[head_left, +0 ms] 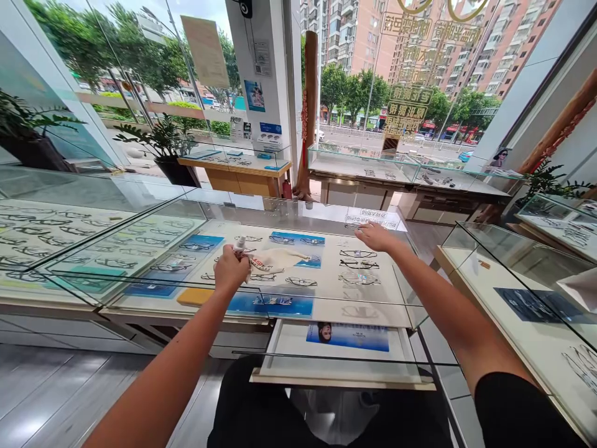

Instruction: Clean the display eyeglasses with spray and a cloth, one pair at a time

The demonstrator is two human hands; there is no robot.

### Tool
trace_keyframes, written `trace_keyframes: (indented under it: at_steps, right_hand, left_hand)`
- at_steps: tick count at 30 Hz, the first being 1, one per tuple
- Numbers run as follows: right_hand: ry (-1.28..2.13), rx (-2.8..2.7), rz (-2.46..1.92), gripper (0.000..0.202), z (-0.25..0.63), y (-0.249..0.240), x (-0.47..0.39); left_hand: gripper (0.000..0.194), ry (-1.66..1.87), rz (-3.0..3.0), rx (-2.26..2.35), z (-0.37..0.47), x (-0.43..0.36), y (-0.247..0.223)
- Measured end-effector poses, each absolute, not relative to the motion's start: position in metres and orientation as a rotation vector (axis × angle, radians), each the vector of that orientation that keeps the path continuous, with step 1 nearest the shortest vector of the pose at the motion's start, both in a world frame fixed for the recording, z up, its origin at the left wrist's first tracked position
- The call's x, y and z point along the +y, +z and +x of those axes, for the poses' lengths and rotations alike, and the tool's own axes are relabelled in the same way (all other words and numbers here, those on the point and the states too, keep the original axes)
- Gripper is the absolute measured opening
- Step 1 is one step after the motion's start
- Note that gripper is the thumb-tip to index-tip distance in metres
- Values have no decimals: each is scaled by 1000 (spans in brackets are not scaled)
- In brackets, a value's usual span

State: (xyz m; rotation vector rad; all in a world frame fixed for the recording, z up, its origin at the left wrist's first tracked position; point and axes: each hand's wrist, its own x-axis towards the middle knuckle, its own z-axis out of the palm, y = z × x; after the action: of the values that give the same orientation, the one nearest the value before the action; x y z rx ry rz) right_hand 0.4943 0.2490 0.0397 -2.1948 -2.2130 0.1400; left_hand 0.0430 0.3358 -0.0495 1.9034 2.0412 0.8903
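My left hand point(231, 269) is closed around a small white bottle point(240, 244) and a pale cloth point(275, 260) with dark and red print, which trails to the right above the glass-topped display case point(331, 292). Palm down, my right hand point(374, 236) is over the far right part of the glass with its fingers spread, nothing visible in it. Under the glass, near that hand, lie pairs of eyeglasses point(358, 254) in a column. More glasses rest on blue cards point(298, 239) left of them.
An open drawer point(345, 367) with a blue printed card point(347, 336) juts out at my lap. Another glass case point(527, 311) stands at the right, and more cases point(60, 236) extend left. A yellow cloth point(193, 296) lies by the front edge.
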Motion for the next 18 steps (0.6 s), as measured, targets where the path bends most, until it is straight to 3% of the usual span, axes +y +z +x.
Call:
trace_keyframes:
  at_steps: [10,18]
  right_hand:
    - [290,-2247,-2229,84,492,-5,253]
    - [244,-2218,-2244,88,475,7,235]
  left_hand:
    - [35,907,1881,2037,40,339,-54]
    - [34,907,1884,2042,41,338,-53]
